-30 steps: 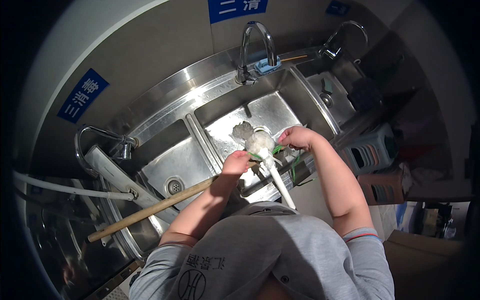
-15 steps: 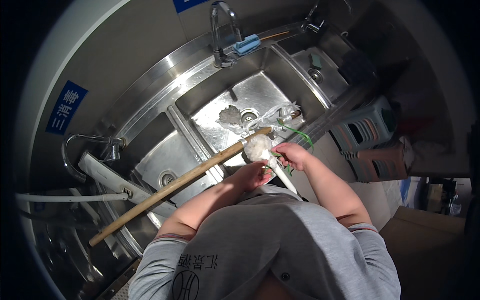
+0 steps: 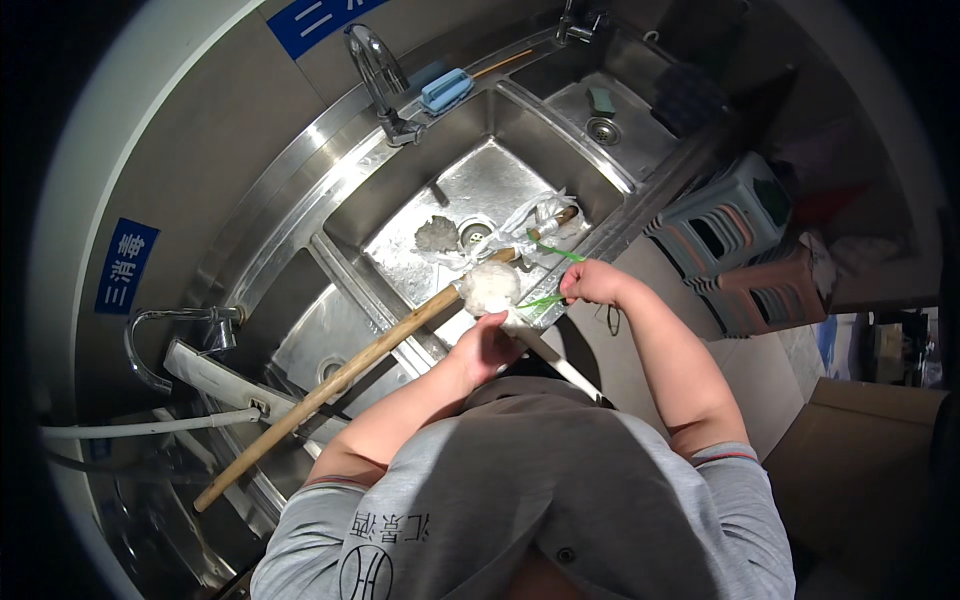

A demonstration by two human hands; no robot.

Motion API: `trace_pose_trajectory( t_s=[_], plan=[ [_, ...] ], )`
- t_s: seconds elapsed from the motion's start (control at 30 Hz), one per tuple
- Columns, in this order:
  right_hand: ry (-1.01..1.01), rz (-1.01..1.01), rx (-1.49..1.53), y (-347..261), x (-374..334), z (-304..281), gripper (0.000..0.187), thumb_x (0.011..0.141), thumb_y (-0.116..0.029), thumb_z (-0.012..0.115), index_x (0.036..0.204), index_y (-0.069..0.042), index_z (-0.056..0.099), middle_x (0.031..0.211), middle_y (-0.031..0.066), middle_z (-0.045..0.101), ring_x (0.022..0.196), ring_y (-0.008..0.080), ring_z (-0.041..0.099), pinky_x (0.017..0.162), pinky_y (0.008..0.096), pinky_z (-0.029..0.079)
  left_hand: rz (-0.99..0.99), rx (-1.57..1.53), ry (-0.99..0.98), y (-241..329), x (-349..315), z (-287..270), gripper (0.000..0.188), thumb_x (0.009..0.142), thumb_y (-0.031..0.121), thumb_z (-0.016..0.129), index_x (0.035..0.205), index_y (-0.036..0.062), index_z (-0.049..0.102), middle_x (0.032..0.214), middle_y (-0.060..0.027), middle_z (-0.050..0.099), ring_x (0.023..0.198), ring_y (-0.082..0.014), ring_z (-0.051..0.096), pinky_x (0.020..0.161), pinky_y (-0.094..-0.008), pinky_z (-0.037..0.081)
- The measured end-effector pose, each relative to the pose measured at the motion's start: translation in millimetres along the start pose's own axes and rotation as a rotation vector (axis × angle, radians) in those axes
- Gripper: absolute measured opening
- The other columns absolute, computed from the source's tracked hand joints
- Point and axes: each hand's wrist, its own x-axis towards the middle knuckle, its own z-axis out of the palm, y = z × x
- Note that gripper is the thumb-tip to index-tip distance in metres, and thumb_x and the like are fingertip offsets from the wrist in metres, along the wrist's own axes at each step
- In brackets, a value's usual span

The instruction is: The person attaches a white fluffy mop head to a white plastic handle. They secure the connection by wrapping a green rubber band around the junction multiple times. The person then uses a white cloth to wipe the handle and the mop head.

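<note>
My left hand [image 3: 486, 348] is closed around the neck of a white stick [image 3: 560, 362], just below a round whitish bundle [image 3: 490, 286] at its tip. A green string [image 3: 543, 301] runs from that neck to my right hand [image 3: 592, 284], whose fingers pinch it, drawn out to the right. Behind the bundle, a long wooden pole [image 3: 340, 382] lies slanting across the sinks. Clear crumpled plastic [image 3: 545, 212] wraps around its far end, in the middle sink [image 3: 440, 180].
A grey scouring clump [image 3: 437, 236] sits beside the drain. On the back ledge are a blue brush [image 3: 446, 91] and a curved faucet [image 3: 378, 75]. Stacked plastic stools [image 3: 725, 225] stand at right, a cardboard box [image 3: 860, 440] below them. A white hose [image 3: 150, 427] enters from the left.
My right hand has moved right and slightly up, pulling the green string away from the white stick. My left hand has shifted a little left with the bundle. The view has turned slightly.
</note>
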Motion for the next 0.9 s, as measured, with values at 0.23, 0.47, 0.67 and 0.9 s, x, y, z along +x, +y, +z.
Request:
trace_pose_trajectory(
  t_s=[0.23,0.47,0.67,0.9],
  plan=[
    [0.395,0.071,0.493,-15.7,-8.9,-61.4,0.003,0.077,-0.009,0.056,0.077,-0.006,0.058,0.069,0.0014,0.06,0.056,0.0094,0.049,0.05,0.0235,0.038,0.168,0.16,0.012,28.4,-5.3,-6.1,0.039,0.08,0.029,0.06,0.111,0.011,0.043,0.11,-0.0051,0.041,0.091,-0.024,0.049,0.088,-0.0421,0.041],
    [0.326,-0.028,0.75,-40.6,-26.2,-101.2,0.012,0.083,-0.007,0.05,0.095,-0.006,0.053,0.079,0.0007,0.058,0.053,0.0057,0.042,0.043,0.0192,0.034,0.204,0.237,0.065,36.0,-5.2,-1.3,0.031,0.082,0.032,0.059,0.104,0.0157,0.045,0.103,-0.0016,0.04,0.094,-0.0213,0.047,0.079,-0.0387,0.042],
    [0.108,-0.071,0.92,-42.6,-20.8,-93.5,0.028,0.084,-0.001,0.046,0.113,-0.004,0.046,0.095,0.0049,0.059,0.063,0.0089,0.054,0.055,0.0224,0.049,0.06,0.249,0.062,38.2,3.7,-8.0,0.022,0.082,0.029,0.058,0.095,0.0166,0.045,0.091,-0.0012,0.046,0.081,-0.0182,0.048,0.07,-0.0344,0.043],
    [0.076,-0.106,1.113,-38.1,-1.4,-69.1,0.028,0.087,-0.001,0.044,0.114,0.0,0.042,0.094,0.008,0.058,0.065,0.0119,0.06,0.058,0.0249,0.056,0.009,0.393,0.059,39.5,-4.4,1.1,0.024,0.087,0.033,0.05,0.093,0.0101,0.05,0.081,-0.0029,0.054,0.07,-0.017,0.053,0.063,-0.0343,0.045]
  ],
)
